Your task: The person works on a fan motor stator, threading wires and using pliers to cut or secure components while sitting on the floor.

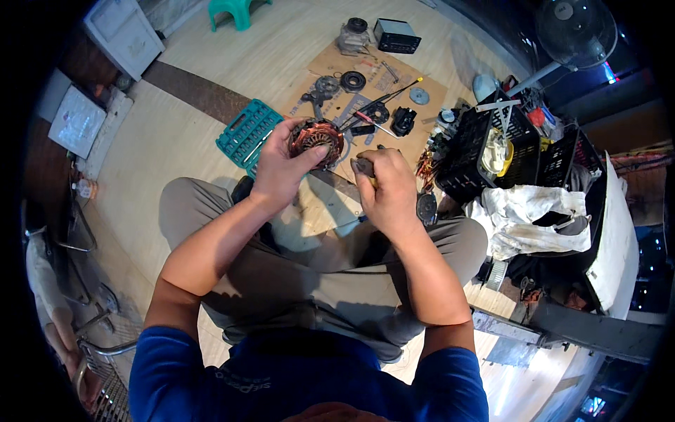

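Observation:
My left hand [281,165] grips a round alternator stator [318,141] with reddish copper windings, thumb across its face and fingers behind its far side. Just to the right, apart from it, my right hand [391,184] is closed on a small dark piece [363,167]; its kind I cannot make out. Both hands are raised in front of my crossed legs. Beyond them, a red-handled screwdriver [375,122] lies among loose parts on a cardboard sheet [401,70].
A teal socket set case [251,126] lies open left of the stator. Farther off are a black ring-shaped part [352,81], a metal compressor-like unit [354,39] and a car radio [396,36]. Black crates [467,165], a white cloth [527,218] and a fan [573,32] stand right.

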